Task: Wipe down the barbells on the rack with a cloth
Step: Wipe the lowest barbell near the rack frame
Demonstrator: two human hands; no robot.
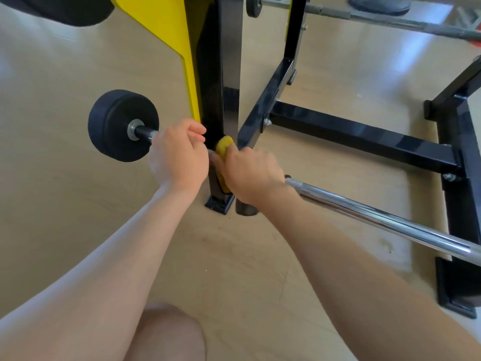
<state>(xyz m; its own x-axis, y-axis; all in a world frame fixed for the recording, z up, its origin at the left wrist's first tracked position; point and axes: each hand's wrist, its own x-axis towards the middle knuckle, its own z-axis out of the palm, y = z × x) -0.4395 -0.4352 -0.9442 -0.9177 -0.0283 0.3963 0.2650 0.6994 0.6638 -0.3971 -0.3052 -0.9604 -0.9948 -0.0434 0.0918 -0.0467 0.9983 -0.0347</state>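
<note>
A chrome barbell [377, 217] runs from a black weight plate [118, 126] at the left to the lower right edge, resting low on the black rack [221, 74]. My left hand [179, 155] is closed around the bar just right of the plate. My right hand [250, 170] presses a yellow cloth [224, 149] around the bar beside the rack's upright post. The two hands almost touch. The bar between them is hidden by my fingers and the cloth.
The rack's black base beams [359, 134] spread across the wooden floor [65, 191] to the right. A yellow panel [166, 27] rises at the upper left. A second barbell [364, 16] lies at the top right. My bare knee [166, 334] is at the bottom.
</note>
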